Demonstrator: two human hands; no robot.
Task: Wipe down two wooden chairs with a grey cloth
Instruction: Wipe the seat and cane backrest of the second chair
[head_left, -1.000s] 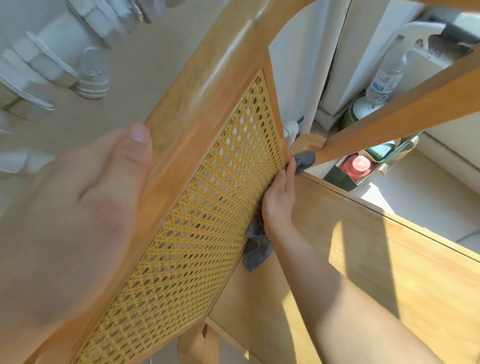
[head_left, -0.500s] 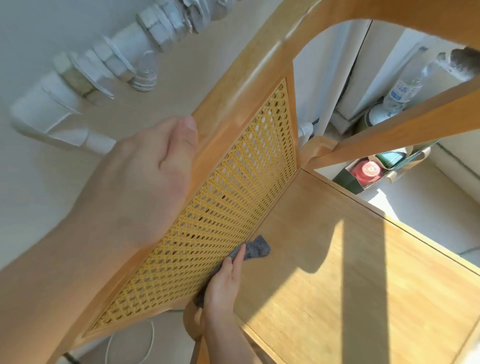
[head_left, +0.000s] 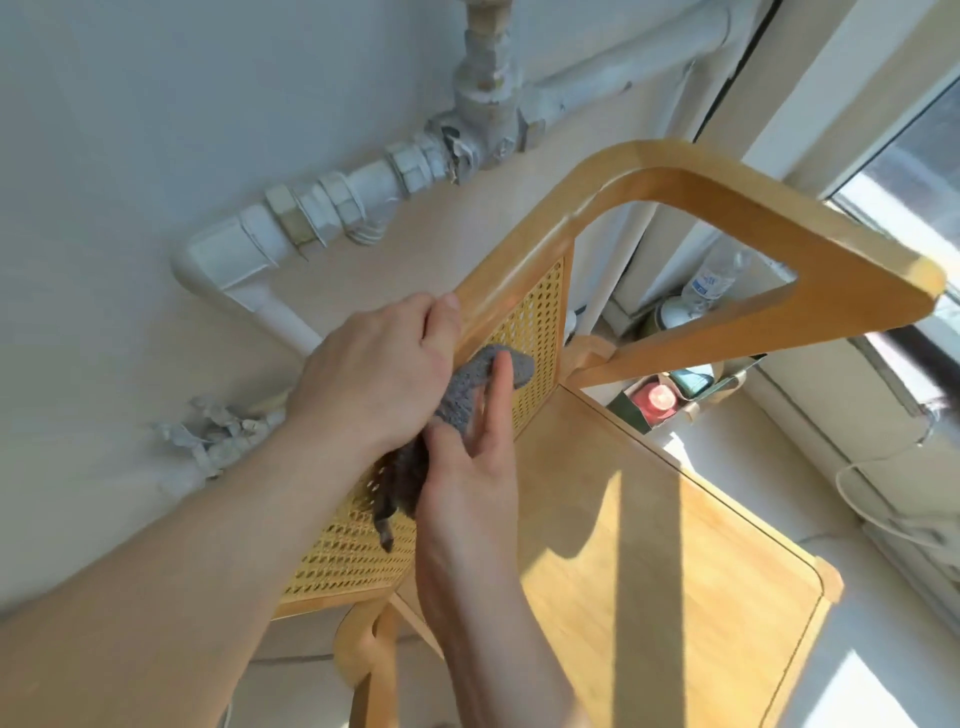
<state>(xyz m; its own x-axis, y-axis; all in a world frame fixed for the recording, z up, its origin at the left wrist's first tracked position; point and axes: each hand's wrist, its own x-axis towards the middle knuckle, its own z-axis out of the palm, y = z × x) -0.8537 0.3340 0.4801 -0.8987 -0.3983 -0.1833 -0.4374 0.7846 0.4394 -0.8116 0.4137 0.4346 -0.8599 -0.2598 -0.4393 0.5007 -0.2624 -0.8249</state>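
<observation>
A pale wall (head_left: 156, 130) with white pipes (head_left: 363, 187) runs behind the wooden chair (head_left: 727, 208), which stands in window sun. My left hand (head_left: 374, 379) curls over the top rail (head_left: 498, 280), steadying the back. My right hand (head_left: 467, 478) lies nearly flat, its straight fingers (head_left: 496, 395) pressing the grey cloth (head_left: 470, 382) against the near face of the cane panel (head_left: 540, 312), a tail of it hanging below. Best, I think, to stroke along the weave with light, even pressure, so the loose tail doesn't snag in the holes.
</observation>
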